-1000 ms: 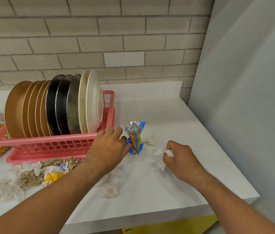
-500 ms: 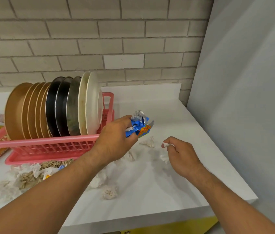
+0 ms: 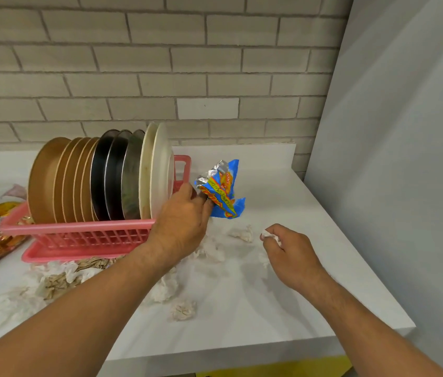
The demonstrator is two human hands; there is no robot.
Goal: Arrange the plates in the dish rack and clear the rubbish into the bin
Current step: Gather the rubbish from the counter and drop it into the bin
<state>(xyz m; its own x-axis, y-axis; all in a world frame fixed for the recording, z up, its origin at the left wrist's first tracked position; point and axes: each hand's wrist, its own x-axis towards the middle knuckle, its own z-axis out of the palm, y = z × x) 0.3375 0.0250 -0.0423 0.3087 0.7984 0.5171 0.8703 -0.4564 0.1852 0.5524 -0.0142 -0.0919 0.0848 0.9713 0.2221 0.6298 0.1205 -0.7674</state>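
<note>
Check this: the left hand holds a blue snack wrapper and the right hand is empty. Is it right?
Not empty: the head view shows the right hand pinching a white crumpled tissue. The left hand holds the blue snack wrapper.

Tissue [image 3: 270,235] mostly hidden inside right hand [image 3: 292,258]

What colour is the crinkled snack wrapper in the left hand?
The crinkled snack wrapper is blue with orange-yellow print and silver foil; head view.

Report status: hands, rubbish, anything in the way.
Left hand grips blue snack wrapper, held above counter. Right hand pinches tissue wad. Plates racked. Crumpled tissues litter counter; bin not in view.
</note>
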